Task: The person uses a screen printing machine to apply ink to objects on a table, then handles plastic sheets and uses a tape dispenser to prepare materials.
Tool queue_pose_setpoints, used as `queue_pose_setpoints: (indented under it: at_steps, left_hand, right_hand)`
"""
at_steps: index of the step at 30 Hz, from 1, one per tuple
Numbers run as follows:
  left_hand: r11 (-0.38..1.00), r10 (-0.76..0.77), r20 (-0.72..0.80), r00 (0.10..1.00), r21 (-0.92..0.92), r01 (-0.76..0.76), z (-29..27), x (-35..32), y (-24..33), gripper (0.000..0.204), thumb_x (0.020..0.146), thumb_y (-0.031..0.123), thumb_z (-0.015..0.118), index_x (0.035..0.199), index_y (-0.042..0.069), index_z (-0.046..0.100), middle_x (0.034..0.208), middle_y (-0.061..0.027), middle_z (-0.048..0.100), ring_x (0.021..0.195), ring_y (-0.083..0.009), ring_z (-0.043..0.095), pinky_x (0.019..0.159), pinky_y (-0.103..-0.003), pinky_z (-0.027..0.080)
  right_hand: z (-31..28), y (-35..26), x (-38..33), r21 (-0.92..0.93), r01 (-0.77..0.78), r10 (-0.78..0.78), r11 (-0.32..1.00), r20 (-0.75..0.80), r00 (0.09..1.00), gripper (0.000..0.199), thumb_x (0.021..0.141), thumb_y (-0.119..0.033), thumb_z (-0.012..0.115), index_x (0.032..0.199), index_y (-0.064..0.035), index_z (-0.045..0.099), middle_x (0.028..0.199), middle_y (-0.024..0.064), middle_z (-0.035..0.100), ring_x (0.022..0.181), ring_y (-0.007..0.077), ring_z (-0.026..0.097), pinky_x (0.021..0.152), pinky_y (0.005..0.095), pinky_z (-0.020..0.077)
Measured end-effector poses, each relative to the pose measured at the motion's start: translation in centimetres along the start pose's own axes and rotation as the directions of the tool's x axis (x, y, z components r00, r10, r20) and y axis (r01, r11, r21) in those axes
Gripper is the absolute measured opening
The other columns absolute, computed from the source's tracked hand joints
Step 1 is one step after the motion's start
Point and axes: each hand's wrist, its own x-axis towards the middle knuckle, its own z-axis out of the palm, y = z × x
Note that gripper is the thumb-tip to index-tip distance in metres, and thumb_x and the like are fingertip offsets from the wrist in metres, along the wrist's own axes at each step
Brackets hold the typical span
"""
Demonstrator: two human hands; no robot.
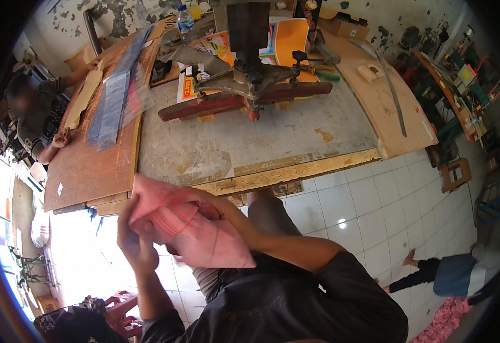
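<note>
In front of my body, below the table's front edge, is a bundle of thin pink sheets (218, 243) with red lines, perhaps plastic. My left hand (137, 231) is closed on the bundle's left end, with the thumb on the near face. My right hand (231, 218) reaches in from the right against the upper side of the bundle. Pink folds cover its fingers, so their grip is hidden. The bundle's lower right corner hangs loose as a point over my dark shirt.
A press with a red-edged metal bar (250, 97) stands over the grey table (250, 146). Clear plastic strips (115, 97) lie on the brown board (70, 183), where another person (38, 108) sits. At lower right, someone (455, 274) is beside a pink pile (447, 320).
</note>
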Motion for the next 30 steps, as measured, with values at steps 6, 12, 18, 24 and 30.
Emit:
queue_pose_setpoints:
  at_steps: [6, 12, 18, 24, 30]
  left_hand:
    - [0.986, -0.006, -0.007, 1.000, 0.164, 0.007, 2.6, -4.7, -2.4, 0.128, 0.080, 0.086, 0.067, 0.163, -0.003, 0.027, 0.158, -0.0241, 0.042, 0.152, -0.0381, 0.039, 0.125, -0.053, 0.030]
    - [0.874, -0.485, 0.100, 0.869, 0.005, 0.487, -2.4, -8.7, -3.1, 0.116, 0.068, 0.018, 0.097, 0.157, -0.006, 0.026, 0.141, -0.0196, 0.058, 0.125, -0.0269, 0.062, 0.107, -0.041, 0.052]
    - [0.894, -0.284, -0.026, 0.959, 0.354, 0.274, -7.9, -8.8, -5.5, 0.044, 0.089, 0.027, 0.078, 0.113, -0.009, 0.067, 0.117, -0.0140, 0.070, 0.101, -0.0205, 0.065, 0.089, -0.036, 0.055]
    - [0.762, -0.438, -0.237, 0.867, 0.413, 0.498, -14.7, -10.1, -10.8, 0.033, 0.089, 0.016, 0.068, 0.117, -0.002, 0.068, 0.107, -0.0183, 0.074, 0.096, -0.0275, 0.071, 0.088, -0.041, 0.056]
    - [0.313, -0.824, -0.072, 0.562, 0.769, 0.557, -18.6, -24.7, -28.2, 0.046, 0.085, 0.032, 0.075, 0.112, -0.004, 0.064, 0.096, -0.0311, 0.076, 0.097, -0.0496, 0.076, 0.078, -0.056, 0.059]
  right_hand:
    - [-0.1, 1.3, 1.2, 0.007, -0.168, 0.167, 0.986, 0.080, 0.983, 0.065, 0.105, -0.014, 0.065, 0.164, -0.0056, 0.038, 0.154, 0.0116, 0.053, 0.141, 0.0187, 0.052, 0.121, 0.0350, 0.0399]
    - [1.8, 6.4, 1.2, -0.213, 0.032, 0.051, 0.976, 0.374, 0.926, 0.061, 0.104, -0.009, 0.063, 0.161, -0.0008, 0.040, 0.147, 0.0155, 0.059, 0.127, 0.0204, 0.059, 0.112, 0.0327, 0.0442]
    - [2.5, 6.3, 1.7, -0.542, 0.202, 0.076, 0.816, 0.447, 0.891, 0.070, 0.093, -0.007, 0.072, 0.159, -0.0072, 0.048, 0.143, 0.0222, 0.060, 0.134, 0.0346, 0.059, 0.116, 0.0434, 0.0443]
    - [-2.9, 2.2, -1.2, -0.686, 0.177, 0.150, 0.706, 0.389, 0.909, 0.047, 0.100, -0.013, 0.070, 0.146, -0.0054, 0.061, 0.137, 0.0154, 0.069, 0.125, 0.0329, 0.065, 0.111, 0.0459, 0.0483]
    - [-10.6, -2.9, -6.5, -0.983, 0.126, -0.469, 0.135, 0.049, 0.882, 0.029, 0.092, -0.002, 0.075, 0.121, -0.0054, 0.074, 0.111, 0.0080, 0.075, 0.105, 0.0270, 0.069, 0.096, 0.0426, 0.0502]
